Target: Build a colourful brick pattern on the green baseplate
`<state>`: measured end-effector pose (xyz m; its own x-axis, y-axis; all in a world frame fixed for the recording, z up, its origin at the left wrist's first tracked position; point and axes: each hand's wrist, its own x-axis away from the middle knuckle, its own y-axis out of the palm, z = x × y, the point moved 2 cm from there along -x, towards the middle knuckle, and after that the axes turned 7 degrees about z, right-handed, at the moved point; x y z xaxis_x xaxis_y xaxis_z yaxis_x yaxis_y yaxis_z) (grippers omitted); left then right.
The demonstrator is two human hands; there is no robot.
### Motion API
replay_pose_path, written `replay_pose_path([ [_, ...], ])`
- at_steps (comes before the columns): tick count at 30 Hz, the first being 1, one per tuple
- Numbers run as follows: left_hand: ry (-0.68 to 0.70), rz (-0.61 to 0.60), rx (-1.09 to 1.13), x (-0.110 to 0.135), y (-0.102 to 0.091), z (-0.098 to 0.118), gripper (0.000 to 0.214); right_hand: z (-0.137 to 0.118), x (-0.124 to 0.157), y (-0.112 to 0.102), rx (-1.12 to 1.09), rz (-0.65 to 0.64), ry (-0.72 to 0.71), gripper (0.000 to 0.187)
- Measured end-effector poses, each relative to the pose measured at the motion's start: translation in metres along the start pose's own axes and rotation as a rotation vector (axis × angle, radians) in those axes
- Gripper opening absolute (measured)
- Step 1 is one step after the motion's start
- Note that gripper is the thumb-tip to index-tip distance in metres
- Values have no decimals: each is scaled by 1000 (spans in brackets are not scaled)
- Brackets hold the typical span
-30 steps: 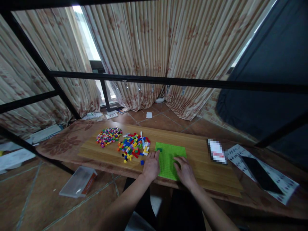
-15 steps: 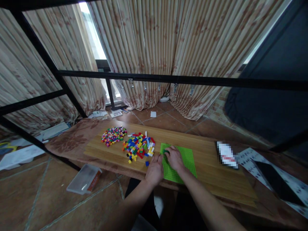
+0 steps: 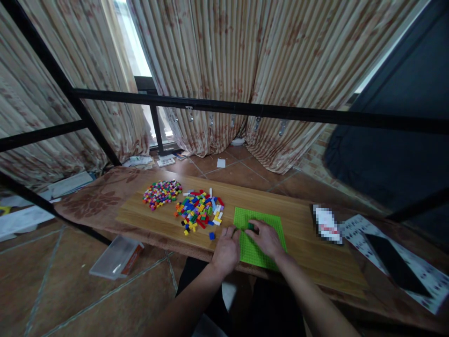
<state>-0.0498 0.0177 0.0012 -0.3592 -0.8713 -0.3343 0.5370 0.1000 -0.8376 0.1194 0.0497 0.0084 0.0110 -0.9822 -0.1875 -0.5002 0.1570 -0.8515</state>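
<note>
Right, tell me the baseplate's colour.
The baseplate is bright green, shown best in the head view.

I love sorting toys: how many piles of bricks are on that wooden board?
2: a pile of tiny pieces toward the left, and a pile of larger bricks between it and the green baseplate.

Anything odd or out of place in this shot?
Mildly: one blue brick lies apart from the mixed brick pile, near the left hand, and a white sheet lies loose on the floor. At the right, a pixelated patch hides image detail. No damage is visible.
</note>
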Motion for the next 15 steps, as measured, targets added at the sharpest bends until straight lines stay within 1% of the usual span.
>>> replay_pose_path([
  [6, 14, 9, -43, 1, 3, -1, 37, 9, -9, -3, -70, -65, -52, 35],
  [15, 30, 31, -53, 2, 5, -1, 37, 16, -8, 7, -159, -67, -37, 32],
])
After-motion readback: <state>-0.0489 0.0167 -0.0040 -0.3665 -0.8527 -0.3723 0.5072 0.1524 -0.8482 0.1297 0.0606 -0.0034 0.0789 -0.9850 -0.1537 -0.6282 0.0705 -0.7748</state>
